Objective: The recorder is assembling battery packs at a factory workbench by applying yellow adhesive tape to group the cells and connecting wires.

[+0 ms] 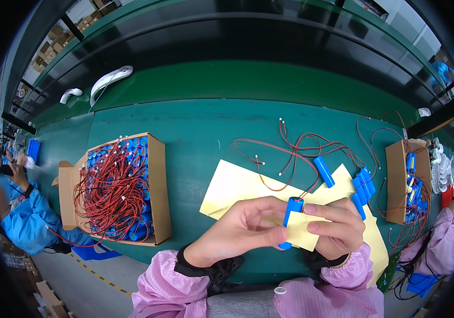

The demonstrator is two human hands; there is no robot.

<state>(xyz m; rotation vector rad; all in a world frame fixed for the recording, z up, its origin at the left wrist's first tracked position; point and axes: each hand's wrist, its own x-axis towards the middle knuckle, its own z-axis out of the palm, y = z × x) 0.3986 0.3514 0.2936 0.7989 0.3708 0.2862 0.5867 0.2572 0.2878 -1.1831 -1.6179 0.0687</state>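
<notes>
My left hand point(253, 225) grips a blue cylindrical battery point(294, 205) between thumb and fingers, with its red and black leads trailing up and away over the table. My right hand point(338, 225) pinches a small pale yellow paper piece point(305, 231), which lies against the battery's side. Beneath and beyond my hands are larger yellow sheets point(227, 185). Another blue battery point(324, 171) rests just past my right hand, and several more blue batteries point(363, 184) lie to its right with wires spread out.
On the left stands an open cardboard box point(159, 191) full of wired blue batteries. A smaller cardboard box point(395, 183) on the right also holds batteries. White curved parts point(111, 78) sit on the back ledge. Other people in blue point(36, 222) and pink point(441, 238) sleeves are at either side.
</notes>
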